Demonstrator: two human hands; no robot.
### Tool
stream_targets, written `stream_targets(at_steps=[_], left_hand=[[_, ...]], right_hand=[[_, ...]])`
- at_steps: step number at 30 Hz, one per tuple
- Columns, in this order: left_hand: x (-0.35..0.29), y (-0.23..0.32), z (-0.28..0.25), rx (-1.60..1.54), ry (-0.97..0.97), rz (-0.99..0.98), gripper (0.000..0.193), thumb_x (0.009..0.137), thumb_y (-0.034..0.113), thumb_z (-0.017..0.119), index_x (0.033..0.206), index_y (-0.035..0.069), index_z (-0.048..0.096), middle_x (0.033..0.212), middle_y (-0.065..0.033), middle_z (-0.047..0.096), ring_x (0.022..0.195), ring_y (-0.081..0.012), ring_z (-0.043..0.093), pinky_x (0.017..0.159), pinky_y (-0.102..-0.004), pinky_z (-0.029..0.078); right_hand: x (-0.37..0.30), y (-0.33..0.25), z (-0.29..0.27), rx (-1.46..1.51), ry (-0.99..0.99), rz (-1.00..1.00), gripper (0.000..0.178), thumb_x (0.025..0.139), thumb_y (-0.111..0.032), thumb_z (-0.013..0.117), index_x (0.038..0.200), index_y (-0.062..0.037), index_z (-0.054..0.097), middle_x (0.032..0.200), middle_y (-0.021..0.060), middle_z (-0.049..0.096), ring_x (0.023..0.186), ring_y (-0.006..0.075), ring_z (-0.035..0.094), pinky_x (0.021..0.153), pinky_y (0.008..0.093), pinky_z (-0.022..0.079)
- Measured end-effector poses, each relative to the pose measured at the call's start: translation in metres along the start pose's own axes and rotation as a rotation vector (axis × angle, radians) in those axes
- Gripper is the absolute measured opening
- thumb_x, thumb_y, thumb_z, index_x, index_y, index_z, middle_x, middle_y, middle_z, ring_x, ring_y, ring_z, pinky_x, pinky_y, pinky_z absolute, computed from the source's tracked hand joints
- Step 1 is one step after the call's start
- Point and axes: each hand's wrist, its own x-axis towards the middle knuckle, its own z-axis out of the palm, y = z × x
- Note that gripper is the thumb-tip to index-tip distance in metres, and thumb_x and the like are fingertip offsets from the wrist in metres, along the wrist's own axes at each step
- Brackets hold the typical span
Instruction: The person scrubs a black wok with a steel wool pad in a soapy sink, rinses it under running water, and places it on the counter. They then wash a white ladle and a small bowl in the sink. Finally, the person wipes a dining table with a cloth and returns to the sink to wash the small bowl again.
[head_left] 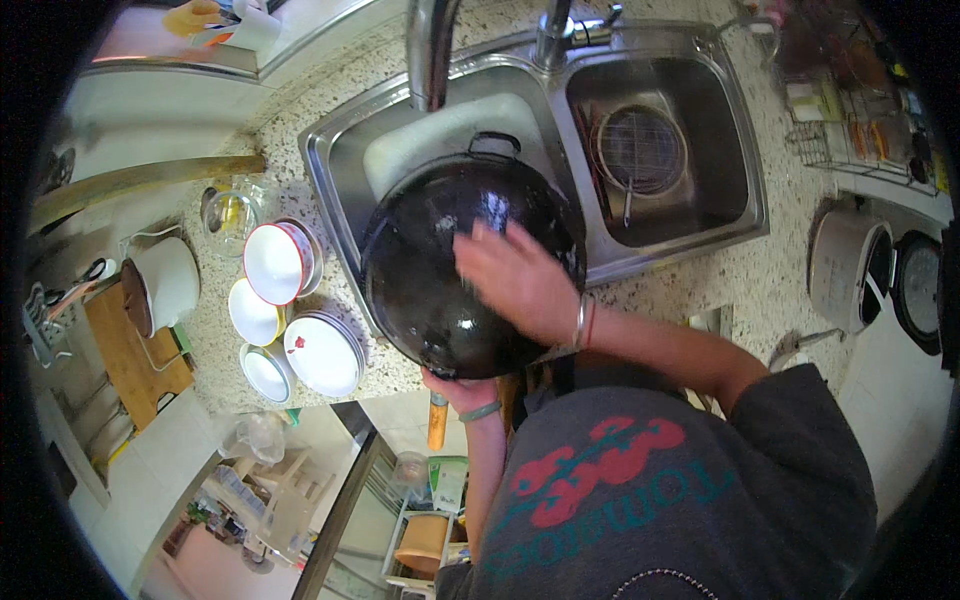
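Observation:
A large black wok (425, 265) is tilted over the left sink basin. Its surface is wet and shiny; I cannot tell for sure whether its inside or underside faces up. A small loop handle is on its far rim, and a wooden handle (437, 424) points down from its near edge. My left hand (462, 390) grips the wok at the near rim beside that wooden handle; its fingers are partly hidden. Over the wok's middle, my right hand (520, 285) lies with fingers stretched and apart, somewhat blurred. Nothing shows in it; its palm side is hidden.
A whitish board (390, 150) lies in the left basin behind the wok, below the faucet (430, 60). The right basin holds a round wire strainer (640, 150). Stacked bowls (272, 264) and plates (322, 358) stand on the speckled counter at left, near a glass jar (230, 220).

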Motion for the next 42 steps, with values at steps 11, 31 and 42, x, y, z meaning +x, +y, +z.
stream_targets(at_steps=[11, 31, 42], left_hand=[[0.000, -0.004, 0.005, -0.028, -0.004, -0.009, 0.064, 0.083, 0.055, 0.038, 0.134, 0.017, 0.043, 0.137, -0.0080, 0.042, 0.126, -0.0316, 0.039, 0.106, -0.0498, 0.029], [0.001, -0.006, -0.009, 0.052, 0.071, -0.002, 0.064, 0.084, 0.058, 0.035, 0.134, 0.019, 0.043, 0.138, -0.0078, 0.042, 0.126, -0.0317, 0.039, 0.106, -0.0496, 0.030], [-0.003, -0.011, 0.020, 0.036, 0.128, 0.077, 0.061, 0.086, 0.055, 0.036, 0.134, 0.019, 0.043, 0.136, -0.0072, 0.044, 0.124, -0.0301, 0.041, 0.104, -0.0471, 0.033]], right_hand=[[-0.030, 0.002, -0.017, 0.290, 0.025, 0.187, 0.045, 0.081, -0.011, 0.050, 0.123, 0.0036, 0.045, 0.134, 0.0208, 0.039, 0.128, 0.0384, 0.033, 0.104, 0.0469, 0.029], [0.008, 0.109, 0.048, 0.512, 0.082, 0.572, 0.045, 0.093, -0.022, 0.040, 0.129, 0.0054, 0.038, 0.135, 0.0231, 0.039, 0.128, 0.0377, 0.033, 0.106, 0.0410, 0.027], [0.090, 0.190, 0.095, 0.364, -0.405, 0.580, 0.041, 0.090, -0.030, 0.048, 0.118, 0.0010, 0.051, 0.109, 0.0260, 0.058, 0.103, 0.0396, 0.055, 0.087, 0.0446, 0.044]])
